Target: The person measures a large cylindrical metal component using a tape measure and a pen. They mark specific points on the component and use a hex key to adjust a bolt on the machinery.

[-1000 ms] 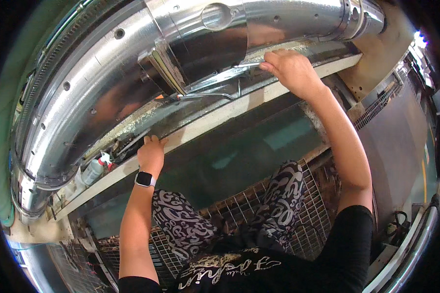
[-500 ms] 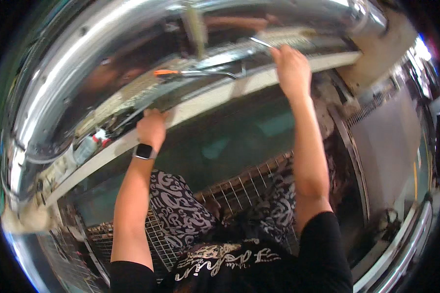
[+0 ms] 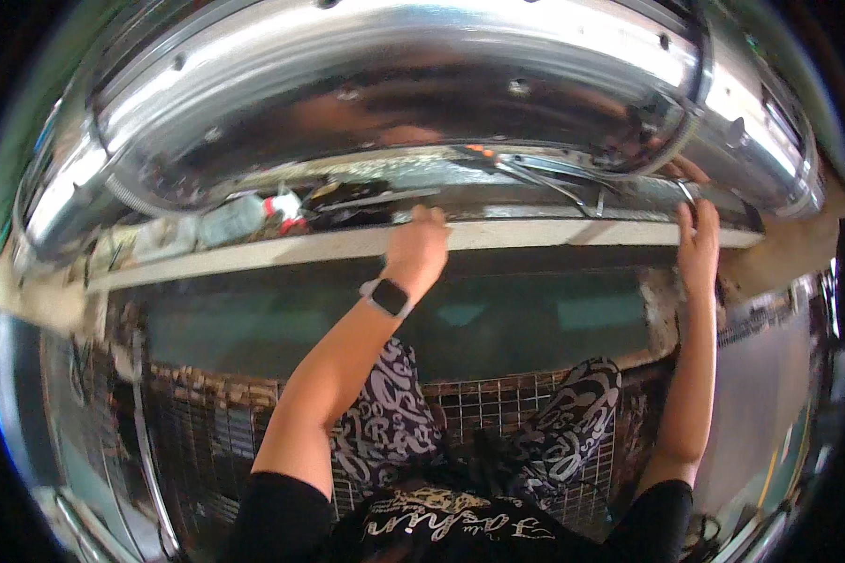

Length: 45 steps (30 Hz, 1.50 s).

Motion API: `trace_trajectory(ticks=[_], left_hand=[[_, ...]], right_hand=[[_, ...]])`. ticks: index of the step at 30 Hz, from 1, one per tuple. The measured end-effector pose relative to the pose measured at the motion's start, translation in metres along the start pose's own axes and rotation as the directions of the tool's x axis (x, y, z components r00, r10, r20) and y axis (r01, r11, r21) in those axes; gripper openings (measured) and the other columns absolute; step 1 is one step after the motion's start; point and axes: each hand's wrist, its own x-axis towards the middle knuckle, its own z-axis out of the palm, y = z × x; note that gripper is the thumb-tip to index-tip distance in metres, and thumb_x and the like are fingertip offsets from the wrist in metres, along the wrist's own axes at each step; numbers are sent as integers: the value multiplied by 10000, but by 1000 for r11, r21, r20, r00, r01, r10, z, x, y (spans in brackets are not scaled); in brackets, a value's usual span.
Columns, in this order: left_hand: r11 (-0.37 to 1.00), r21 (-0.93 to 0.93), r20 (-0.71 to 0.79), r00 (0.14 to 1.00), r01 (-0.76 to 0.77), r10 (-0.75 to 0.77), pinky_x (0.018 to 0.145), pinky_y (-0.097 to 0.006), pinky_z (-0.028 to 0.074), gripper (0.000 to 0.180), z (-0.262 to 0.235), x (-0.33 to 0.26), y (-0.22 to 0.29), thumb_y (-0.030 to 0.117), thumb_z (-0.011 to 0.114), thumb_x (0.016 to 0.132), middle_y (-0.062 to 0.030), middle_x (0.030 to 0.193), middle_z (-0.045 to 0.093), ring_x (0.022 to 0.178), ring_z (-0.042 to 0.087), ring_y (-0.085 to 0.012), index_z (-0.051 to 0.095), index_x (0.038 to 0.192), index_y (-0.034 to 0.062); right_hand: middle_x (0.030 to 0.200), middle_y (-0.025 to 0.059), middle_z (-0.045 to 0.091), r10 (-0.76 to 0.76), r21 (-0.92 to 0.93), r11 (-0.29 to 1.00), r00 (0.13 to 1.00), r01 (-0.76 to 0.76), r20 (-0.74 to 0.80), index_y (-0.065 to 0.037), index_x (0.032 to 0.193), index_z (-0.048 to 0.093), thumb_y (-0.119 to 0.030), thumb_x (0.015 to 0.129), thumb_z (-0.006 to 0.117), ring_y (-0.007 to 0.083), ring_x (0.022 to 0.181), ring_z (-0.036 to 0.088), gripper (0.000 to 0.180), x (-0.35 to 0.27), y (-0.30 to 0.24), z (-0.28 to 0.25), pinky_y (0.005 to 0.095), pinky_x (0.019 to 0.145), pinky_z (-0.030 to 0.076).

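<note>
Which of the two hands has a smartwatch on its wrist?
The left hand, gripping the pale ledge mid-frame; the right hand has a bare wrist.

Dark smartwatch screen point(image 3: 391, 296) — left wrist, square

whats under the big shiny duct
Under the duct: a pale ledge with a bottle, dark clutter and thin metal rods. Both hands, left and right, grip the ledge. Farther back lies in shadow.
</note>
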Motion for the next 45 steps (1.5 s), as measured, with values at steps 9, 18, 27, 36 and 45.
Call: trace_trajectory(ticks=[9,18,27,36,45], left_hand=[[997,-23,-40,996,-76,75,531,-373,508,233,-6,-2,-46,256,546,852,-155,912,534,669,610,-317,488,900,36],[990,-36,5,991,-133,133,524,-375,512,246,-4,-3,-52,269,537,862,-159,938,524,649,612,-318,478,937,42],[989,-113,64,993,-92,99,525,-376,506,226,-9,-5,-41,230,547,839,-160,934,528,646,611,-315,484,935,36],[986,-118,-13,993,115,-118,537,-385,499,277,-16,-25,-29,228,570,820,-152,946,539,635,608,-313,522,992,16],[987,-46,-80,985,152,-155,600,-409,497,189,11,-17,-15,173,517,784,-173,720,625,661,621,-321,640,732,38]], right_hand=[[635,210,533,96,-50,993,986,-104,-135,21,638,516,-234,788,584,394,667,535,304,29,-21,46,456,605,404],[658,214,549,142,-132,979,986,-153,-89,14,638,518,-232,782,562,399,694,541,288,30,-26,34,473,633,412],[845,196,603,73,-238,966,988,-104,-135,-8,903,642,-152,746,560,351,791,573,228,21,-4,17,418,721,442],[741,60,534,-508,178,856,854,485,115,-34,772,565,-154,791,563,197,725,507,121,-26,-126,37,310,643,436],[832,176,645,-623,391,770,461,504,632,-55,921,606,-213,830,465,345,747,635,231,2,-268,239,474,621,481]])
